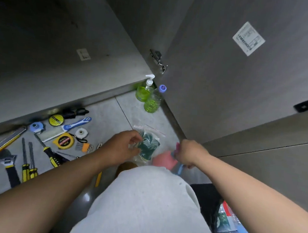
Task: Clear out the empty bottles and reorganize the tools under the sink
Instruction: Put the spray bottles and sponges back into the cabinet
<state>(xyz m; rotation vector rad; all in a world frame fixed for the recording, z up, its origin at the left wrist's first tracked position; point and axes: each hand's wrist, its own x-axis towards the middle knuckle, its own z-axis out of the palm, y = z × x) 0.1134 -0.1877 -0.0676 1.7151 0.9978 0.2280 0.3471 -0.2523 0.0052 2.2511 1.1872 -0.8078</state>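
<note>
On the grey floor before the open cabinet, two bottles of green liquid stand upright, touching or nearly so, at the corner where the open door is hinged. The pump bottle has its white spout turned to the right. The capped bottle, just nearer the person, shows its blue cap to the camera.

Left of them the tools lie flat in a loose spread along the cabinet's edge. Two screwdrivers lie side by side, long axes running away from the person, yellow-and-black handles near and tips toward the cabinet. An adjustable wrench lies to their left, its jaw end farther from the person than its handle. A yellow tape measure sits face up to their right.

Nearer the middle, the left hand has its fingers curled onto a clear zip bag of dark green pads, pinching its left edge; the bag's red seal strip faces away from the person. The right hand is closed round the top of a pink and blue object, partly hidden by the person's white shirt; what it is cannot be told.
</note>
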